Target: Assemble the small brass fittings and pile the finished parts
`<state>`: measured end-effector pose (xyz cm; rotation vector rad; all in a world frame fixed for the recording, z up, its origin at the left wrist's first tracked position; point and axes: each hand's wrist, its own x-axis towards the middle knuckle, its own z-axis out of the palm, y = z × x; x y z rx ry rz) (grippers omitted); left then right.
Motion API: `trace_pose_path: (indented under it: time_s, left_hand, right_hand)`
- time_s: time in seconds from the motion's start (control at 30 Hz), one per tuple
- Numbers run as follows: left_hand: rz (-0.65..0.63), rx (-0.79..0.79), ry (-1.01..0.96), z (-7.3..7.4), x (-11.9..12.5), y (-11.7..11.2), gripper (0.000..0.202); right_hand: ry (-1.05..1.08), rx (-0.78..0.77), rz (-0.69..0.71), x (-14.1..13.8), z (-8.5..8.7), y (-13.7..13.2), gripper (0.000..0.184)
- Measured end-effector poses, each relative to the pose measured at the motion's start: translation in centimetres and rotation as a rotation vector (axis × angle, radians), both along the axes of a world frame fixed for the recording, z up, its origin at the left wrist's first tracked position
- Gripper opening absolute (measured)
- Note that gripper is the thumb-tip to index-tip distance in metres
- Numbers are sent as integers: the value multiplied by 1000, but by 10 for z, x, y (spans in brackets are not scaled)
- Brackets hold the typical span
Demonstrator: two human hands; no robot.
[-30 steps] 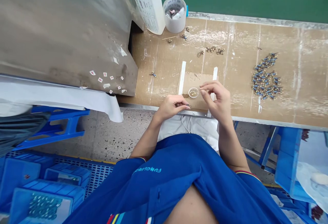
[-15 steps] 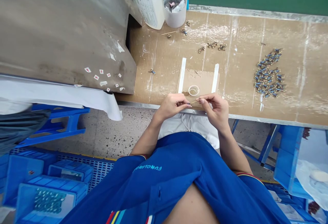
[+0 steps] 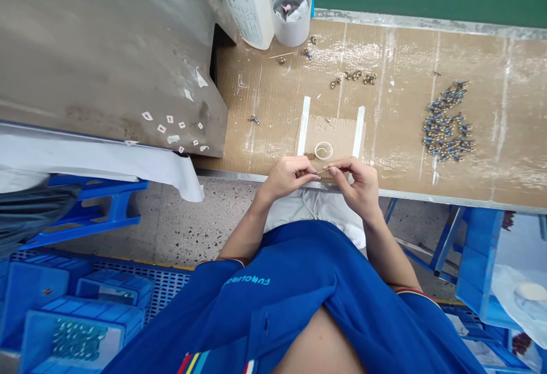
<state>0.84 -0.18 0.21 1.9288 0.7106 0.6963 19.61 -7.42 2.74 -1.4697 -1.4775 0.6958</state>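
My left hand (image 3: pixel 287 175) is at the near edge of the cardboard-covered bench (image 3: pixel 401 106), fingers pinched on a small dark metal part (image 3: pixel 315 175). My right hand (image 3: pixel 354 180) sits close beside it, pinching a thin stick (image 3: pixel 325 169) whose tip touches that part. Just beyond the fingers lies a small clear round dish (image 3: pixel 323 150) on a cardboard patch held by two white tape strips. A heap of small blue-and-brass parts (image 3: pixel 447 126) lies to the right on the bench.
A white cup (image 3: pixel 291 12) and a white bottle (image 3: pixel 245 0) stand at the back, with loose brass parts (image 3: pixel 352 76) near them. A grey metal housing (image 3: pixel 106 55) fills the left. Blue crates (image 3: pixel 72 317) sit on the floor at left, and another blue bin (image 3: pixel 478 265) at right.
My right hand came back from the clear dish with the stick and met my left hand at the bench edge. In the last half second the hands closed a little tighter together.
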Motion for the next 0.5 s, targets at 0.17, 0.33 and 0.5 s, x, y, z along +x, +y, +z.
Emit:
trace_pose_path:
  time_s: [0.17, 0.33, 0.5]
  left_hand:
    - [0, 5, -4, -1, 0, 0, 40]
    - [-24, 18, -22, -1, -1, 1, 40]
    - [-18, -2, -10, 0, -1, 1, 40]
  right_hand:
    - [-11, 51, 10, -1, 1, 0, 12]
    - [-19, -3, 11, -1, 2, 1, 16]
    - [-17, -27, 9, -3, 6, 2, 21]
